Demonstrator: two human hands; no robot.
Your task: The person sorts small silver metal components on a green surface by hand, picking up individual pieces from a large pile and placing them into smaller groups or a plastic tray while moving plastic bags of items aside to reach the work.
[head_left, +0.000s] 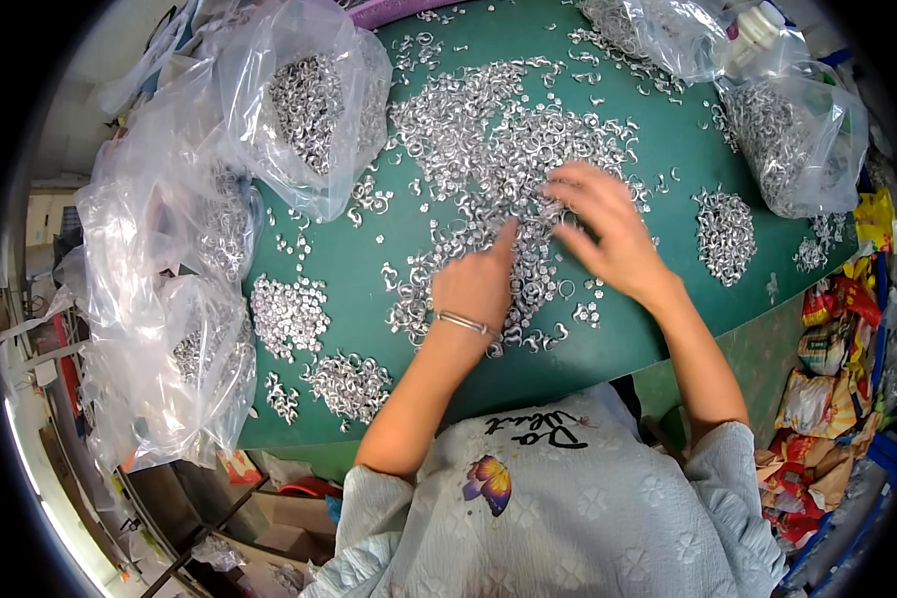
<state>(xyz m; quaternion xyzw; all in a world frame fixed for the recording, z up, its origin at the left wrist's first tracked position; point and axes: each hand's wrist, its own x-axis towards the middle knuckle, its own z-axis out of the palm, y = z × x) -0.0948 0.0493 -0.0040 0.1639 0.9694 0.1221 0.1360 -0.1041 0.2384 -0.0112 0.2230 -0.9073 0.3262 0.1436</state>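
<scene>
A large spread of small silvery metal pieces [458, 130], many curved or ring-like, covers the middle of the green tabletop [359, 299]. My left hand [471, 287], with a bracelet at the wrist, reaches into its near part. Its index finger is stretched out onto the pieces, and the other fingers are partly hidden beneath the hand. To its right, my right hand [608, 231] is over the spread with fingers apart and slightly blurred. No piece shows clearly in either hand.
Smaller heaps of metal pieces lie at the near left [347, 387], left [289, 315] and right [726, 237]. Clear plastic bags of pieces stand at the back left [364, 110] and back right [837, 149]. Colourful packages [817, 399] lie beyond the table's right edge.
</scene>
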